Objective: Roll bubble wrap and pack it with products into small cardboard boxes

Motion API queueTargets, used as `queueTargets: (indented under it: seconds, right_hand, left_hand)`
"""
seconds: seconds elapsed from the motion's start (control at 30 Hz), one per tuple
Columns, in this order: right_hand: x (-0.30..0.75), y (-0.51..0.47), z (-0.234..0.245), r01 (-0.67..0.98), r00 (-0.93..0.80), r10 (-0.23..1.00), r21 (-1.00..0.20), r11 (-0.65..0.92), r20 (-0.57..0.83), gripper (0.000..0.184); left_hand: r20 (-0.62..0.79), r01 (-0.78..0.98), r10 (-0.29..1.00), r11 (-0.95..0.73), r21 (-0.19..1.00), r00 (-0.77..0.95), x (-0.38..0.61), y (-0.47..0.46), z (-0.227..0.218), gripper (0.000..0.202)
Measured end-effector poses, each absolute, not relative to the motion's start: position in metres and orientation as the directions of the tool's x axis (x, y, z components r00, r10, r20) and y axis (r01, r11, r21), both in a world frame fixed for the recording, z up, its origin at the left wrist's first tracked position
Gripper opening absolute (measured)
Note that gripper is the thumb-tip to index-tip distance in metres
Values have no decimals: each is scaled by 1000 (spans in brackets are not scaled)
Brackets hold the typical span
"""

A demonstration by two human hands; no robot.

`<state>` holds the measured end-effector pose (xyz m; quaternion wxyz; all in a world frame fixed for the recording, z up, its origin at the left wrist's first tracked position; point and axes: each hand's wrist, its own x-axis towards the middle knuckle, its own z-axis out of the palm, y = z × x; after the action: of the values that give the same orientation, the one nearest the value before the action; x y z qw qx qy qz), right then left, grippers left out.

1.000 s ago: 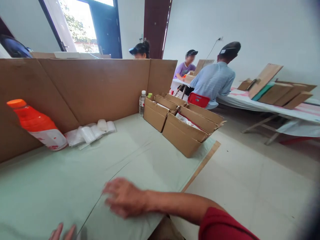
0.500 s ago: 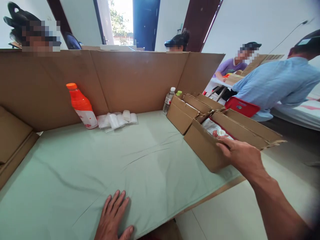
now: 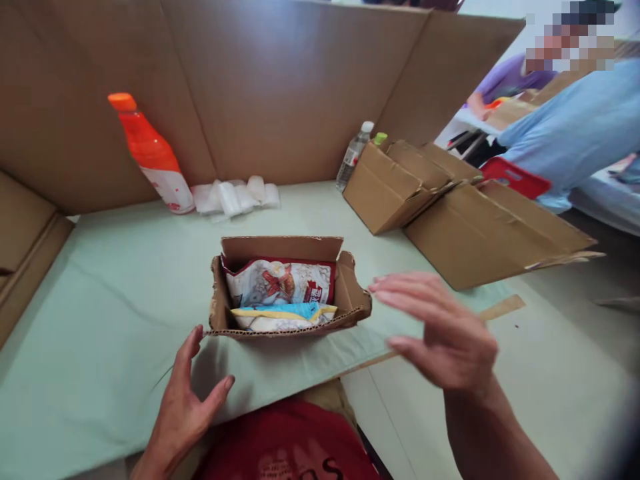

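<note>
An open-topped cardboard box [image 3: 290, 335] stands near the table's front edge, in front of me. Inside it are a red-and-white printed food packet [image 3: 280, 283] at the back and a blue, yellow and white packet [image 3: 287, 317] at the front. My left hand [image 3: 187, 393] is at the box's near left corner, thumb and fingers apart. To the right of the box my right hand [image 3: 440, 330] hangs in the air, slightly blurred, its thumb apart from the fingers and its fingertips close to the box's right end. Neither hand grips anything.
Several more cardboard boxes [image 3: 385, 190] stand at the right, beside a clear water bottle [image 3: 354, 157]. An orange bottle [image 3: 155, 160] and rolls of clear plastic bags [image 3: 233, 199] sit along the cardboard partition [image 3: 300, 93]. A person in light blue [image 3: 590, 127] is beyond, near a red basket [image 3: 515, 177].
The box with packets has come from the right side to the middle front. My right hand has let go of it. My left hand has lifted from the cloth. The view has tilted down.
</note>
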<state>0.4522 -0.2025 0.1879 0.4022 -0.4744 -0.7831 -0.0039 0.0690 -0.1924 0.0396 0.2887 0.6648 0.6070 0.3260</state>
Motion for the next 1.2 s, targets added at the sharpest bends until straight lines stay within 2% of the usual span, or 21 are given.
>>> queueTargets:
  seconds: [0.03, 0.1, 0.23, 0.33, 0.4, 0.5, 0.7, 0.83, 0.9, 0.97, 1.03, 1.1, 1.2]
  right_hand:
    - [459, -202, 180, 751, -124, 766, -445, 488, 631, 34]
    - [470, -203, 159, 753, -19, 841, -546, 368, 541, 35]
    - [462, -204, 99, 778, -72, 957, -585, 231, 282, 48]
    - [440, -197, 63, 774, -77, 980, -609, 174, 182, 33]
    - [427, -183, 52, 765, -57, 988, -630, 135, 143, 27]
    - [410, -146, 56, 719, -80, 992, -683, 126, 99, 26]
    - [360, -42, 69, 604, -155, 986, -784, 141, 58, 48]
    - [345, 5, 57, 396, -263, 961, -900, 184, 81, 63]
    - [353, 21, 50, 322, -315, 947, -933, 163, 57, 60]
    - [365, 39, 49, 336, -283, 958, -930, 146, 48, 46]
    - [373, 64, 54, 413, -178, 980, -897, 158, 91, 33]
    - [370, 96, 63, 502, -118, 979, -841, 203, 166, 28]
    - [347, 146, 79, 672, -186, 964, -691, 265, 189, 26]
  left_hand:
    - [60, 610, 998, -69, 790, 35, 67, -192, 42, 88]
    - [23, 592, 1000, -30, 805, 20, 65, -189, 43, 88]
    - [-1, 525, 997, -40, 850, 76, 82, -174, 44, 86]
    - [-16, 432, 990, -47, 901, 141, 104, -157, 47, 74]
    - [-23, 377, 993, -22, 926, 115, 113, -143, 48, 65]
    - [-41, 320, 999, 36, 947, 7, 108, -116, 45, 60]
    - [-17, 273, 977, 76, 959, -214, 70, -42, 45, 66]
    - [15, 285, 924, 102, 953, -382, 58, -16, 39, 62]
    - [27, 281, 909, 100, 955, -415, 58, -15, 32, 59]
    - [33, 272, 905, 92, 958, -424, 58, -18, 23, 57]
    - [20, 270, 901, 108, 957, -433, 57, -21, 16, 57]
    - [-13, 267, 897, 145, 953, -442, 55, -23, 11, 57]
    - [-43, 284, 893, 188, 940, -447, 53, -25, 6, 54]
